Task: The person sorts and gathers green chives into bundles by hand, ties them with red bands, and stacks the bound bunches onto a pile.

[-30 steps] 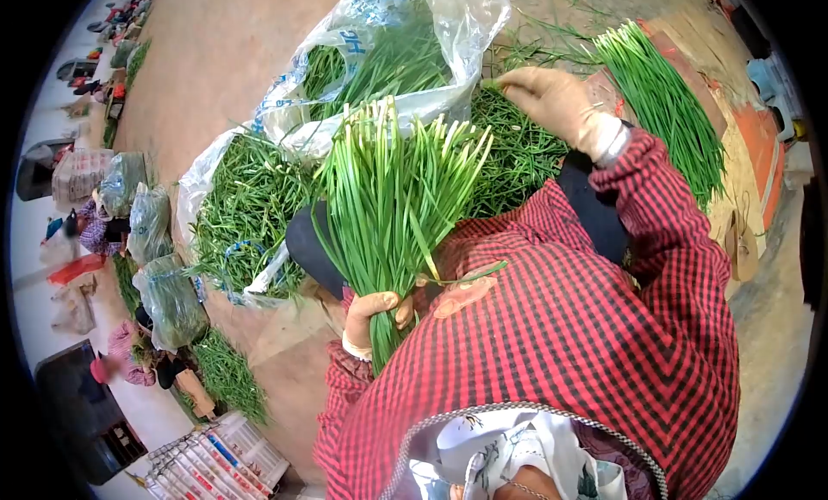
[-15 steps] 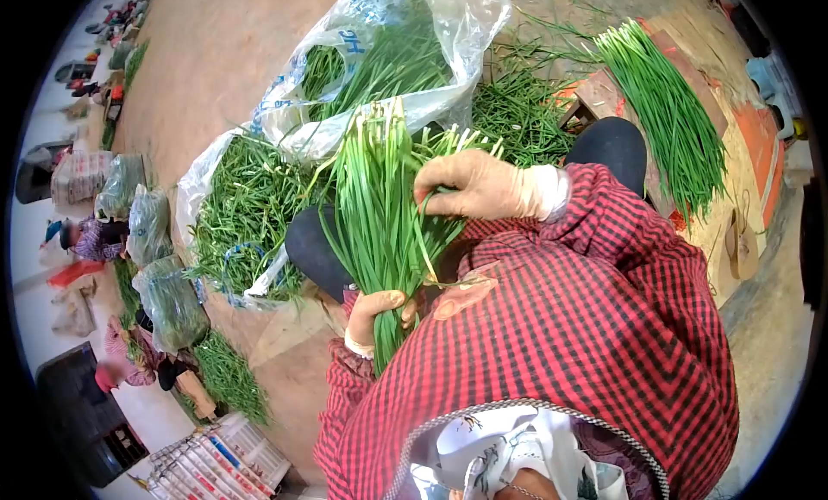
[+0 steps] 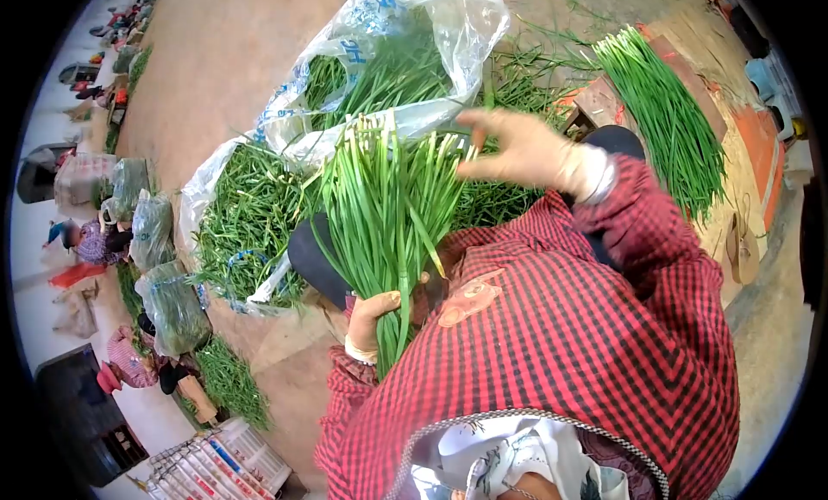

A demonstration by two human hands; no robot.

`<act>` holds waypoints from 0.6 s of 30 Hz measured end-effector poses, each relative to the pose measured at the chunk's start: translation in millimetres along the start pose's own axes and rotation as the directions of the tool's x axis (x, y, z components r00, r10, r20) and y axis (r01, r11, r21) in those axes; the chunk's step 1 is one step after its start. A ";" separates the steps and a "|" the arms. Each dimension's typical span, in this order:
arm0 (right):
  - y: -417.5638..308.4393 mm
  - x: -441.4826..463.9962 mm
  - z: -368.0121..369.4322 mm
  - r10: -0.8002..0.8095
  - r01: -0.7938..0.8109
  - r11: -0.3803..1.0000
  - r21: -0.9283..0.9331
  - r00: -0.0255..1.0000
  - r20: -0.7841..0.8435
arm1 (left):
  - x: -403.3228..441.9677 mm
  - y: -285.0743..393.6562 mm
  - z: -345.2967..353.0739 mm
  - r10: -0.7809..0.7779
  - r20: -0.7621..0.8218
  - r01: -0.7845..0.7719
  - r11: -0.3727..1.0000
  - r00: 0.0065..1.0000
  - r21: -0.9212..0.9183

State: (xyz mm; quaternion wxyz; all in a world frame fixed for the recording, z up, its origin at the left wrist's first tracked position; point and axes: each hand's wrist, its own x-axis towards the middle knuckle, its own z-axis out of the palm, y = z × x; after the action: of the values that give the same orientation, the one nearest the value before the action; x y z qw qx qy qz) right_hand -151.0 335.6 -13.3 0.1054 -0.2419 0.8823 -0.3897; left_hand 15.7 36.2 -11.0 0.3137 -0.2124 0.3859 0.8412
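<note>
A gloved left hand, my left hand (image 3: 373,321), is wrapped round the lower part of a bunch of green stalks (image 3: 388,215), whose pale ends fan out at the top. My right hand (image 3: 526,155), also gloved, is beside the pale ends on the right, thumb and fingers apart, slightly blurred, with nothing visible between them. Behind the bunch stands an open clear plastic bag (image 3: 470,34) with more green stalks inside. To the left, loose green leaves (image 3: 250,211) fill another bag.
A neat bundle of stalks (image 3: 668,112) lies on a board at the right, near an orange sheet (image 3: 759,142). Loose trimmings (image 3: 526,86) lie on the floor behind my right hand. Filled plastic bags (image 3: 172,306), a white crate (image 3: 220,461) and other people (image 3: 86,237) are at the left.
My right hand went from the trimmings at the back to the middle of the bunch, then back up to the right of its pale ends, and its fingers have spread. My left hand keeps its hold.
</note>
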 end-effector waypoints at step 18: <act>48.4 8.1 7.6 -0.103 0.098 0.951 -0.294 0.995 -0.001 | -12.7 -3.1 -9.9 -0.111 -0.042 0.118 0.947 0.993 0.299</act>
State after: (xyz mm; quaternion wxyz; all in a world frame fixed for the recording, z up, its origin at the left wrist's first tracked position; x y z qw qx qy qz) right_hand -171.8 354.7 -54.2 0.0409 -0.2963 0.9177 -0.2614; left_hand 28.0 25.4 -11.0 0.3857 -0.1948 0.5002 0.7504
